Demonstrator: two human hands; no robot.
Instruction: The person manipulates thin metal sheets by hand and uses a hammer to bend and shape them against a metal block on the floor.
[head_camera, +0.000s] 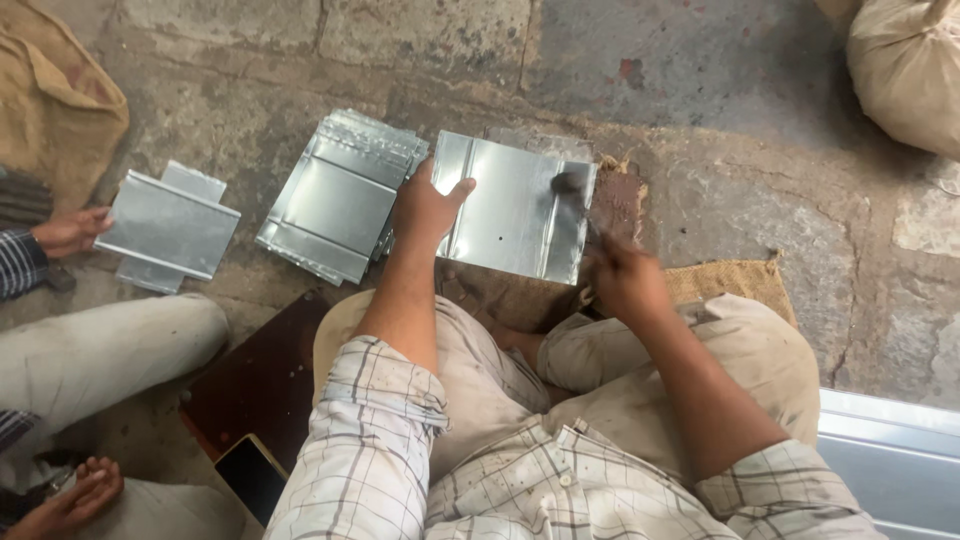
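1. Stone floor (740, 90): paved slabs, worn and stained; all the work lies directly on it.
2. Sacks: one burlap sack (55, 95) sits at the upper left corner, a second pale sack (905, 70) at the upper right. A burlap mat (735, 285) lies on the floor beside the person's right knee.
3. Long metal sheet (890, 460): at the lower right edge, only partly in view.
4. Dark board (260, 385): lies by the person's left knee, with a black phone (250, 475) resting at its near corner.
5. Stack of folded sheets (340, 195): several bright pieces piled just left of the work piece, close beside the left hand.
6. Metal sheet (515, 205): a bright piece with folded ribs along both sides, lying flat on the floor directly ahead of the knees.
7. Co-worker's sheet (170, 225): a similar piece at the far left, touched at its edge by a co-worker's hand (70, 232).
8. Left hand (425, 210): spread open, palm down, pressing on the left rib of the metal sheet, thumb lying across its surface.
9. Right hand (625, 275): closed around the handle of a hammer (572, 185), near the sheet's lower right corner; the blurred hammer head is over the right rib.
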